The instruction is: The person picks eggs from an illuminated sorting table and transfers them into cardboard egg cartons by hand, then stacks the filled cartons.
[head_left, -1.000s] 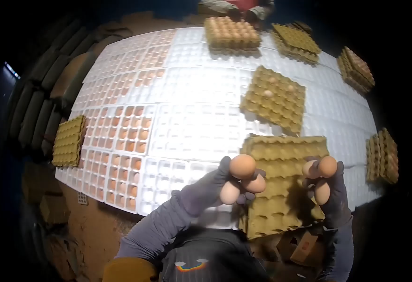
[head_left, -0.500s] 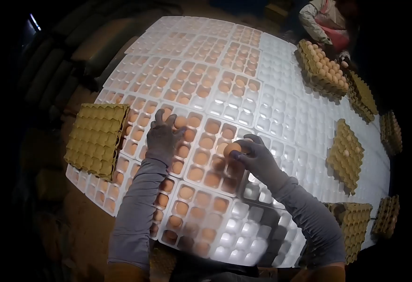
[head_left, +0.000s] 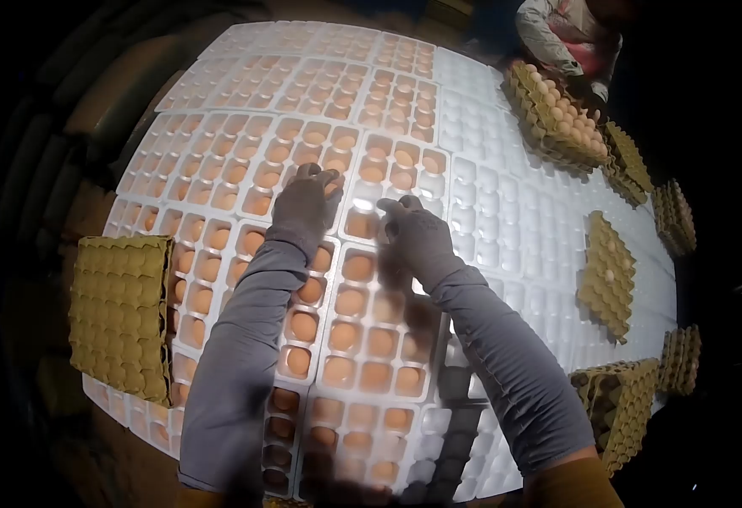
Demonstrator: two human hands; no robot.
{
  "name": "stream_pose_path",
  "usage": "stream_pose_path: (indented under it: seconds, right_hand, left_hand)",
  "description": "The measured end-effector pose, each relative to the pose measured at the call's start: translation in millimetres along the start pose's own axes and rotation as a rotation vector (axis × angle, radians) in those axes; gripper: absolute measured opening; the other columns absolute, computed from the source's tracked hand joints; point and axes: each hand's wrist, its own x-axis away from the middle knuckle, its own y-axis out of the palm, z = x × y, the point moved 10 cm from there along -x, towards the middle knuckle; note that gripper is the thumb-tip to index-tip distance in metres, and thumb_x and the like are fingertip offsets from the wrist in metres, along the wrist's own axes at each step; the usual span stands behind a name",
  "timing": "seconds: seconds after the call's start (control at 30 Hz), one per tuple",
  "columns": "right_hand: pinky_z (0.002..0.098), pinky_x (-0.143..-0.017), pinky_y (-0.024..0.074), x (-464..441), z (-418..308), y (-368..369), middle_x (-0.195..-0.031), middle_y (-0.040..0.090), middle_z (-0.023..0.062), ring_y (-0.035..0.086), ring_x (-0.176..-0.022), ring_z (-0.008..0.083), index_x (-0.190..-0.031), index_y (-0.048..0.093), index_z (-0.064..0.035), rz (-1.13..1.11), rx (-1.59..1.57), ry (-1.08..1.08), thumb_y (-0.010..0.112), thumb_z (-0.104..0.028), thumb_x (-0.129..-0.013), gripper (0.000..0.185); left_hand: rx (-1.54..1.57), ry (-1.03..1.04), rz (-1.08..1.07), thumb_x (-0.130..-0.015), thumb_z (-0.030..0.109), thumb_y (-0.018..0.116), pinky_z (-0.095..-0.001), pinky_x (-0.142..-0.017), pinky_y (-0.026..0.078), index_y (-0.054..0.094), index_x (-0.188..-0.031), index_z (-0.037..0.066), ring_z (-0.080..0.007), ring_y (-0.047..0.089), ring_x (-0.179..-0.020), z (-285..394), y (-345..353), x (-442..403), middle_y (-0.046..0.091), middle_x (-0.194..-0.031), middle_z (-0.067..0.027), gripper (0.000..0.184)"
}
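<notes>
Two gloved hands are low over the eggs (head_left: pixel 343 336), which sit one to a cell in white trays (head_left: pixel 490 203) laid edge to edge in rows. From here I see mostly the back of the left hand (head_left: pixel 303 212), its fingers bent down over the cells. An egg shows right by its fingertips, but I cannot tell whether they pinch it. The right hand (head_left: pixel 418 241) is just beside it, over the next tray across, fingers curled inward and pointing towards the left one; the palm is turned from me, so whether it grips an egg I cannot tell either. The two hands are near each other but apart.

Eggs fill many cells beneath and to the left of the hands, and a few show in the upper cells of the tray under the right one. Grey sleeves (head_left: pixel 240 364) run up both forearms, with a mustard cuff (head_left: pixel 574 483) behind the right one.

At the left edge a stack of brown cartons (head_left: pixel 121 317) rests over the filled trays. Well off to the right, a brown carton (head_left: pixel 608 275) lies at a slant with a few eggs on it, and a thicker carton pile (head_left: pixel 629 411) stands nearer the wearer. At the far side, a stack heaped with eggs (head_left: pixel 549 118) stands in front of another person (head_left: pixel 578 38), whose pale sleeve (head_left: pixel 549 38) reaches down towards it
</notes>
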Motion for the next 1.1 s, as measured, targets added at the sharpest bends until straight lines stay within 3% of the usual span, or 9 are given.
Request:
stream_pose_path:
  seconds: [0.13, 0.33, 0.43, 0.53, 0.6, 0.67, 0.83, 1.0, 1.1]
  right_hand:
    - [0.0438, -0.083, 0.0541, -4, 1, -19, -0.112, 0.065, 0.0098, 0.069, -0.096, 0.031, -0.124, 0.064, -0.0181, 0.239, -0.154, -0.087, 0.068, -0.023, -0.089, 0.036]
    - [0.0441, -0.098, 0.0465, -35, 33, -4, -0.12, 0.061, 0.0181, 0.059, -0.112, 0.035, -0.136, 0.053, -0.0092, 0.426, -0.637, -0.056, 0.056, -0.003, -0.093, 0.044]
    - [0.0348, -0.093, 0.0491, -2, 54, -8, -0.118, 0.063, 0.014, 0.062, -0.107, 0.0251, -0.138, 0.053, -0.0073, 0.527, -0.99, 0.066, 0.049, 0.005, -0.095, 0.045]
    - [0.0266, -0.095, 0.0451, 96, 29, 5, -0.12, 0.062, 0.008, 0.057, -0.11, 0.0146, -0.142, 0.05, -0.0035, 0.245, -1.537, 0.238, 0.049, 0.006, -0.097, 0.046]
    - [0.0276, -0.101, 0.0433, 183, -5, -15, -0.129, 0.057, 0.0101, 0.057, -0.115, 0.0165, -0.145, 0.048, -0.0066, -0.053, -1.476, 0.263, 0.052, -0.004, -0.1, 0.046]
    - [0.0384, -0.107, 0.0448, 260, -9, -42, -0.141, 0.053, 0.0158, 0.053, -0.129, 0.0298, -0.143, 0.049, -0.0044, -0.097, -0.911, 0.049, 0.06, -0.017, -0.099, 0.047]
    - [0.051, -0.111, 0.0398, 436, 102, -188, -0.139, 0.05, 0.024, 0.045, -0.132, 0.0448, -0.144, 0.049, -0.0068, 0.314, -0.088, 0.153, 0.073, -0.029, -0.088, 0.065]
    - [0.0553, -0.109, 0.0356, 579, 213, -237, -0.14, 0.045, 0.024, 0.045, -0.126, 0.0443, -0.144, 0.048, -0.0086, 0.258, 0.515, 0.662, 0.086, -0.032, -0.073, 0.084]
    - [0.0553, -0.116, 0.0295, 600, 230, -228, -0.141, 0.046, 0.0246, 0.045, -0.13, 0.0384, -0.145, 0.046, -0.0083, 0.2, 0.418, 0.641, 0.07, -0.047, -0.085, 0.075]
  left_hand:
    - [0.57, 0.085, 0.106, -0.095, 0.026, 0.062, -0.0436, -0.095, 0.051, 0.062, -0.129, 0.014, -0.0343, 0.061, -0.111, 34, 29, -39, 0.057, -0.129, -0.0133, 0.037]
    - [-0.233, 0.099, 0.062, -0.102, 0.028, 0.047, -0.0543, -0.119, 0.019, 0.053, -0.14, 0.021, -0.0242, 0.034, -0.146, 44, 92, -33, 0.052, -0.143, -0.0042, 0.038]
    - [-0.296, 0.212, 0.063, -0.097, 0.02, 0.051, -0.0519, -0.12, 0.021, 0.053, -0.14, 0.019, -0.0221, 0.036, -0.145, 50, 100, -29, 0.053, -0.142, -0.0025, 0.042]
    - [-0.253, 0.229, 0.079, -0.1, 0.022, 0.052, -0.0501, -0.121, 0.022, 0.056, -0.135, 0.02, -0.0218, 0.038, -0.143, 49, 99, -32, 0.054, -0.139, -0.0016, 0.036]
    - [-0.14, 0.235, 0.111, -0.099, 0.023, 0.056, -0.0513, -0.123, 0.019, 0.055, -0.135, 0.019, -0.0263, 0.035, -0.144, 42, 94, -35, 0.052, -0.143, -0.0049, 0.036]
    - [-0.126, 0.296, 0.248, -0.098, 0.023, 0.057, -0.0538, -0.12, 0.021, 0.048, -0.146, 0.021, -0.0347, 0.033, -0.144, 35, 90, -35, 0.047, -0.149, -0.0104, 0.049]
    - [0.483, 0.387, 0.204, -0.101, 0.016, 0.051, -0.0404, -0.116, 0.032, 0.046, -0.146, 0.002, -0.0308, 0.042, -0.141, 134, 25, 62, 0.048, -0.149, -0.0149, 0.047]
    - [0.648, 0.218, -0.091, -0.091, -0.002, 0.056, -0.0414, -0.116, 0.034, 0.048, -0.146, 0.004, -0.0295, 0.041, -0.143, 264, 50, 273, 0.048, -0.15, -0.0151, 0.056]
    - [0.736, 0.118, -0.237, -0.09, 0.0, 0.058, -0.0395, -0.117, 0.033, 0.048, -0.146, 0.003, -0.0283, 0.041, -0.143, 332, 77, 341, 0.049, -0.15, -0.0143, 0.057]
